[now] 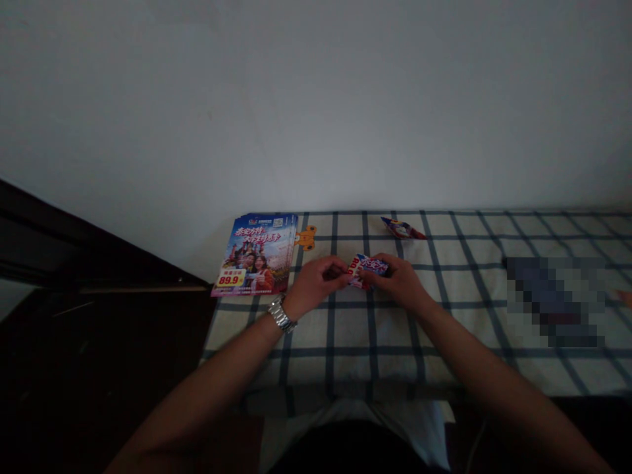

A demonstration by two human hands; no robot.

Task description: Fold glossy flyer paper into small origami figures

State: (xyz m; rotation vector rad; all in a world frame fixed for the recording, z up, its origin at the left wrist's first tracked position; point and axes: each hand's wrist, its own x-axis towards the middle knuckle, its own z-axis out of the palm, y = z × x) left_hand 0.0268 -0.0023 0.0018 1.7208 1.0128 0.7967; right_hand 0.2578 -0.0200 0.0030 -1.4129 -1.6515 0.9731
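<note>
Above the checked cloth, a small folded flyer (371,266) with red and blue print is between my two hands. My left hand (318,280), with a metal watch (282,315) on its wrist, pinches the flyer's left edge. Gripping the other end is my right hand (399,282), its thumb lying across the paper. A stack of printed flyers (257,253) lies to the left of my hands, slightly fanned. Farther back on the right rests another folded piece of flyer paper (402,228), pointed at its ends.
A blue-and-white checked cloth (306,342) covers the table, whose back edge meets a plain wall (316,105). A bear-shaped print (307,238) shows beside the stack. A blurred-out dark object (548,296) lies at the right. Dark furniture (74,243) stands left.
</note>
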